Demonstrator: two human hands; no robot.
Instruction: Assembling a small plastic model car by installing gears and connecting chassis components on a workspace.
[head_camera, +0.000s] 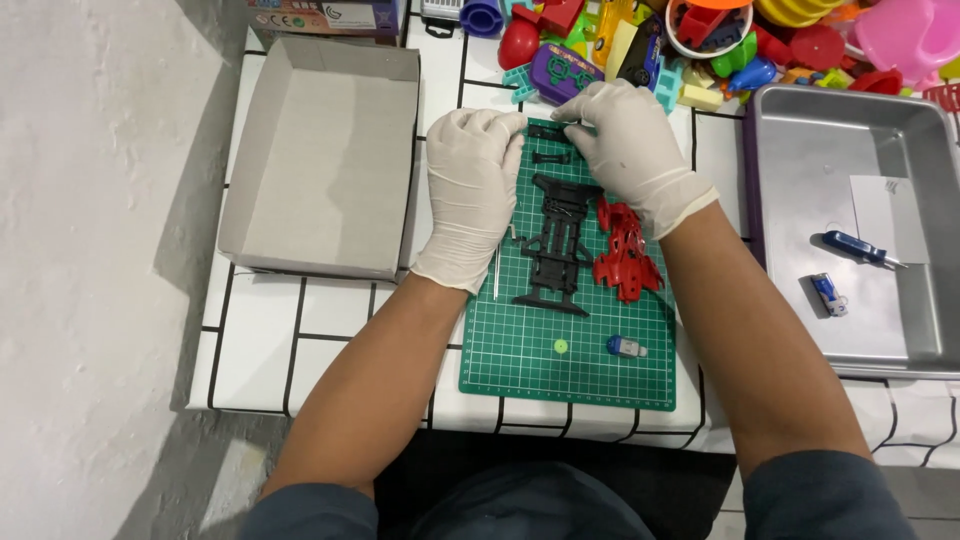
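Both gloved hands, left hand and right hand, pinch a small black part at twelve o'clock of the black chassis on the green cutting mat.

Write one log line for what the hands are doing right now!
left hand + right hand: together gripping small black part | black chassis, red car body: lying on green mat

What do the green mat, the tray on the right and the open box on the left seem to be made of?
The green mat looks like soft matte rubber or vinyl, judging by its printed grid and flat, dull surface. The tray looks like metal, probably steel: silver-grey with a brushed sheen and rounded corners. The open box looks like grey cardboard, with a dull, fibrous surface and folded walls.
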